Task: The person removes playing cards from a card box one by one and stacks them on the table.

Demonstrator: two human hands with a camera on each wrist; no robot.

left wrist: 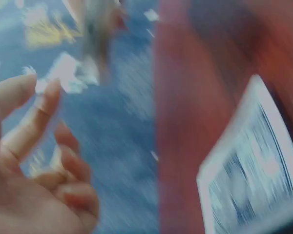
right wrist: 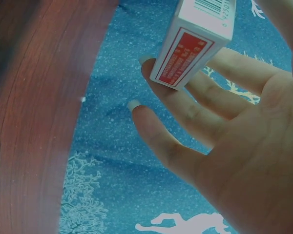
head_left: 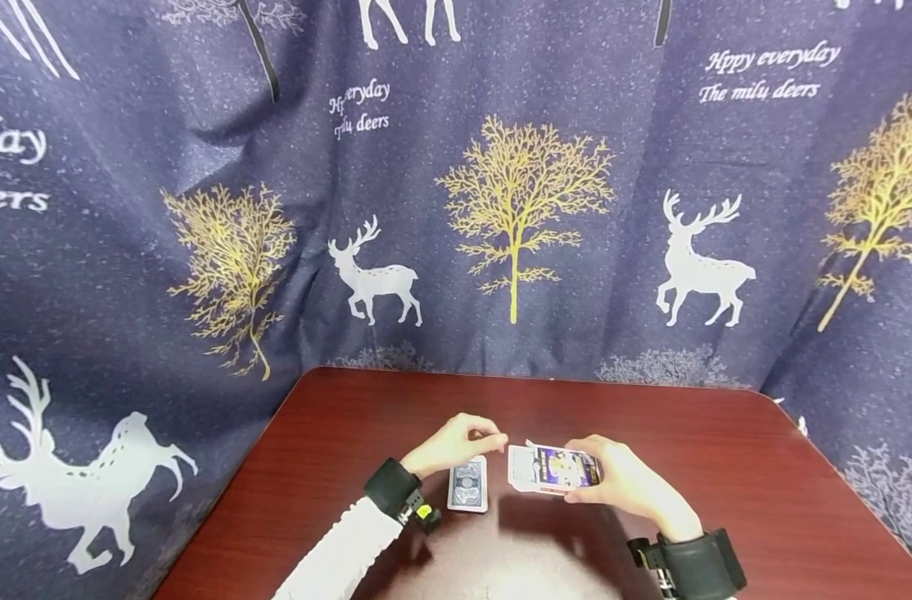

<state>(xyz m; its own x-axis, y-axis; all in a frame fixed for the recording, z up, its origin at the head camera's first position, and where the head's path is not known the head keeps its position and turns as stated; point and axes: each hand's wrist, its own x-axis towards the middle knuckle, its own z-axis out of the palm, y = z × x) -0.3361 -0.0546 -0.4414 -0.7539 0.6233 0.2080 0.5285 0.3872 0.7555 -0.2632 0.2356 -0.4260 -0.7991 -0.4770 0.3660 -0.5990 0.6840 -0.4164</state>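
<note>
A stack of blue-backed playing cards (head_left: 468, 485) lies flat on the dark red table (head_left: 726, 467); the left wrist view shows the stack (left wrist: 254, 187) blurred at lower right. My left hand (head_left: 492, 439) hovers just above and behind the stack, fingers (left wrist: 63, 161) loosely curled and holding nothing. My right hand (head_left: 602, 477) grips a white card box (head_left: 552, 468) with a purple picture, held just above the table to the right of the cards. Its flap end points toward my left fingertips. In the right wrist view the box (right wrist: 195, 39) rests against my fingers (right wrist: 166, 87).
A dark blue curtain (head_left: 516, 208) printed with white deer and gold trees hangs close behind and around the table. The table's rounded far edge (head_left: 531, 377) meets the curtain. Black wrist straps (head_left: 392, 487) sit on both arms.
</note>
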